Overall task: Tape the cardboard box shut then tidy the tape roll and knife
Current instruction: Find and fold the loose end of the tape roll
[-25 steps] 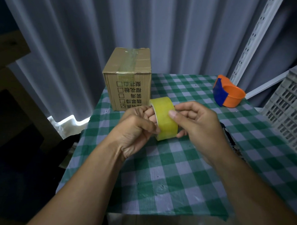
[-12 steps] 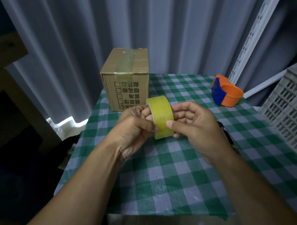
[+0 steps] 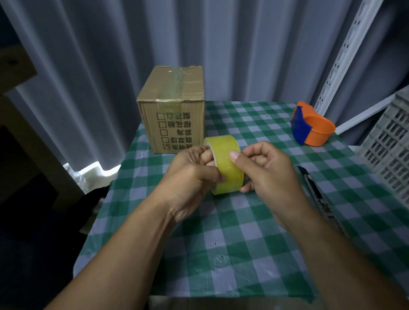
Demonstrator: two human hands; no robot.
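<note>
Both hands hold a yellow tape roll (image 3: 226, 163) upright above the middle of the checked table. My left hand (image 3: 190, 179) grips it with fingers through the core and the thumb on the outer face. My right hand (image 3: 267, 168) holds the other side, thumb pressed on the tape surface. The brown cardboard box (image 3: 174, 109) stands at the far left of the table, a strip of clear tape along its top seam and down the front. A dark utility knife (image 3: 314, 190) lies on the cloth just right of my right wrist, partly hidden by it.
An orange and blue tape dispenser (image 3: 312, 128) sits at the far right of the green checked tablecloth (image 3: 250, 258). A grey plastic crate (image 3: 400, 151) stands off the right edge. Grey curtains hang behind; a slotted metal rail (image 3: 348, 43) leans at right.
The hands and roll stay almost in place; my right thumb has shifted slightly up over the tape face, and the roll has turned a little.
</note>
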